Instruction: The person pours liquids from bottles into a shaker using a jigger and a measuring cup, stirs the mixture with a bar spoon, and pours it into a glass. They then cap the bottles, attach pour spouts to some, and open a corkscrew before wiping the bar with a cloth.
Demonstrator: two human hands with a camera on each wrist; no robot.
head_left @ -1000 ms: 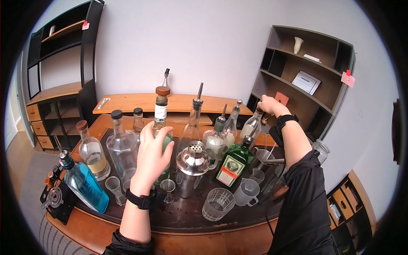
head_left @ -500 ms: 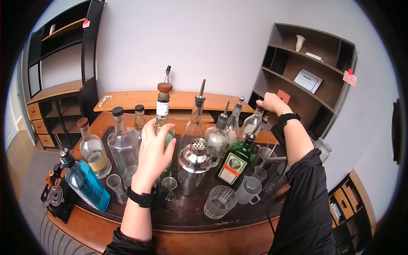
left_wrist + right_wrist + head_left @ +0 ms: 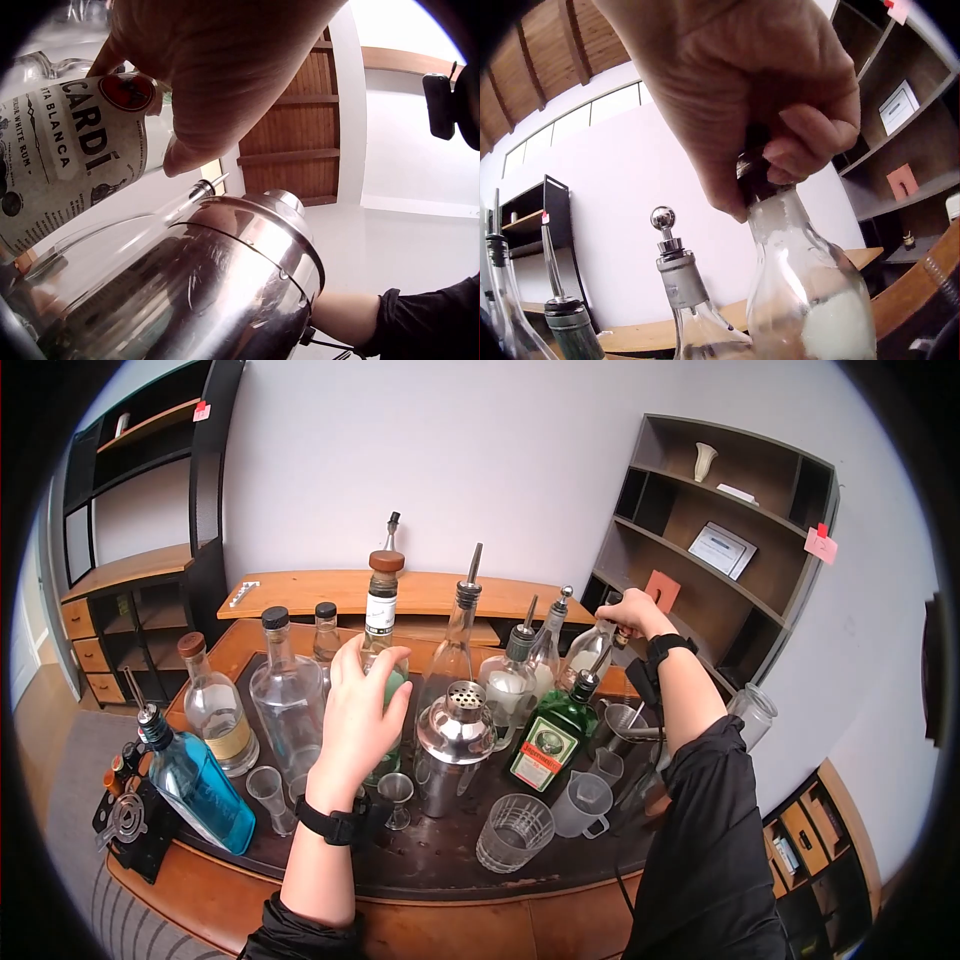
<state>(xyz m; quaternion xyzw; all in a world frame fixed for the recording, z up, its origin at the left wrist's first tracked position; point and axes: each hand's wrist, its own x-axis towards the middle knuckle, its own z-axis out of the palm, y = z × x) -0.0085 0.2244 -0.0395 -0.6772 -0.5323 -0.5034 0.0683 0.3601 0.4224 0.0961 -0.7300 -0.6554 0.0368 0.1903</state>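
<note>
My left hand (image 3: pixel 355 710) curls round a tall bottle (image 3: pixel 381 615) with a brown cork-style cap (image 3: pixel 386 561). Its white rum label (image 3: pixel 67 142) fills the left side of the left wrist view. A steel cocktail shaker (image 3: pixel 455 745) stands just right of that hand, with a stemmed jigger (image 3: pixel 397 790) in front. Farther right, my right hand (image 3: pixel 640 615) pinches the dark stopper (image 3: pixel 759 180) of a clear, rounded bottle (image 3: pixel 787 255) from above. Beside that bottle is another with a ball-topped metal stopper (image 3: pixel 662 219). A green liqueur bottle (image 3: pixel 550 740) stands closer to me.
A cut-glass tumbler (image 3: pixel 513 835) and a clear measuring jug (image 3: pixel 580 805) are near the front of the dark tabletop (image 3: pixel 430 870). At left stand a blue bottle (image 3: pixel 205 790), a small clear measure (image 3: pixel 270 795) and capped clear bottles (image 3: pixel 285 705). A lidded jar (image 3: pixel 752 715) is by my right arm.
The head view has shifted slightly. My right hand has dipped and turned a little at the stopper. The left hand keeps its place round the bottle.
</note>
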